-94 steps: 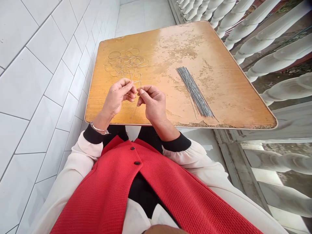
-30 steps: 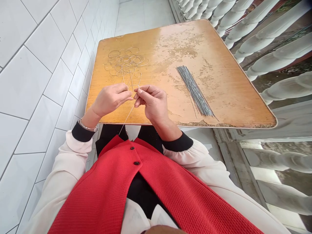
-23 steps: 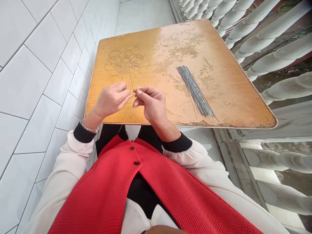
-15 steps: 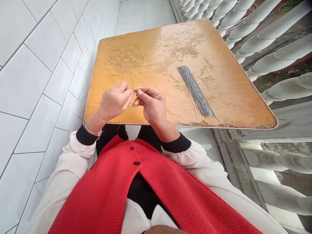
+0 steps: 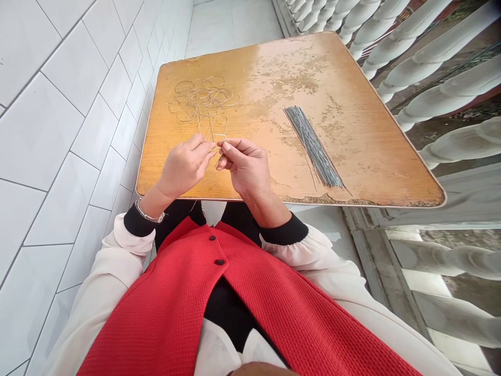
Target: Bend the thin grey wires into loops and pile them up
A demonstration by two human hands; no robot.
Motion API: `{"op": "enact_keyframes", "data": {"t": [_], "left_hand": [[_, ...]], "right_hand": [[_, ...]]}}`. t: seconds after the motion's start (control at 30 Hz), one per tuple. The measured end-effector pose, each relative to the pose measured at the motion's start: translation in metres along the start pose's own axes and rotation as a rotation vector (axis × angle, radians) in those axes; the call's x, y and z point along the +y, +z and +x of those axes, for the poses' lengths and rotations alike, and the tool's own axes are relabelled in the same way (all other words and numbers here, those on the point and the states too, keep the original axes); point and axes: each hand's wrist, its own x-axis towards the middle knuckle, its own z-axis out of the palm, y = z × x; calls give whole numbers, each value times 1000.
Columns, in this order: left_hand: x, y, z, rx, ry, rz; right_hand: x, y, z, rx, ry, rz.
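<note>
My right hand (image 5: 246, 169) is closed to a pinch: thumb and forefinger press together on a thin wire (image 5: 222, 134) above the near half of the wooden tabletop (image 5: 250, 68), with the remaining fingers curled beneath. My left hand (image 5: 183, 167) sits just beside it, fingers bent, tips brought close to the same wire; the contact is too small to show whether those fingers grip it. Relative to the tabletop, a tangle of looped wire (image 5: 201, 102) lies toward its far left, with straight legs running down toward my fingers. A bundle of straight dark wires (image 5: 313, 149) lies on its right half, set diagonally and well apart from my hands. A metal bangle (image 5: 150, 213) circles my left wrist. A white tiled wall (image 5: 58, 130) runs along the tabletop's left edge, and white balusters (image 5: 430, 89) stand beyond its right edge
</note>
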Motion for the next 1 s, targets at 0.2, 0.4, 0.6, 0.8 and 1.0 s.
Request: {"op": "enact_keyframes", "data": {"t": [0.2,0.4,0.6,0.8,1.0], "left_hand": [[0,3,-2,81,-15,27],[-1,5,-2,53,-36,-56],[3,-1,-2,162,-295,-497],[9,1,2,46,-631,-900],[13,12,1,25,-659,-1144]], "right_hand": [[2,0,0,-25,-10,22],[4,0,0,-25,-5,10],[2,-1,1,-23,-65,-48],[-1,-1,-1,-55,-41,-73],[-7,0,-6,-103,-19,-58]]}}
